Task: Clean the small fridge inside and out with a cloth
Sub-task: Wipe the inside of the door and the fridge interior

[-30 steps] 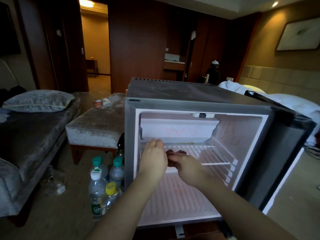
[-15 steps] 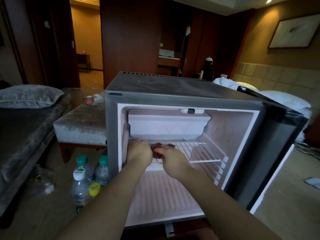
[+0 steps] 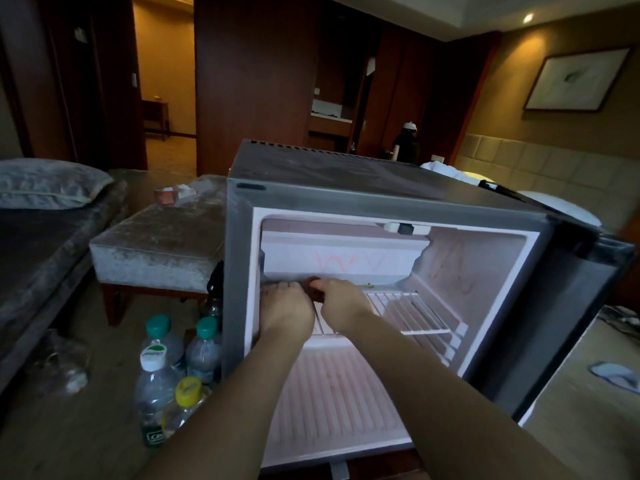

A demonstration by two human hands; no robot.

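- The small fridge (image 3: 346, 181) stands open as before, its door swung off to the right.
- Both hands have slid leftward along the wire shelf (image 3: 412, 313) since a second ago. They now sit in its left part, just under the freezer box (image 3: 346, 258).
- The right hand (image 3: 343, 303) keeps its fingers curled round the dark cloth (image 3: 313, 288), pressing it onto the shelf.
- Less of the cloth shows than earlier, only a small dark patch between the two hands.
- The left hand (image 3: 289, 310) stays touching the right one, knuckles up and fingers bent down out of sight. I cannot tell whether they grip the shelf, the cloth or nothing.
- The water bottles (image 3: 162, 372) on the floor by the fridge's left side have not moved.
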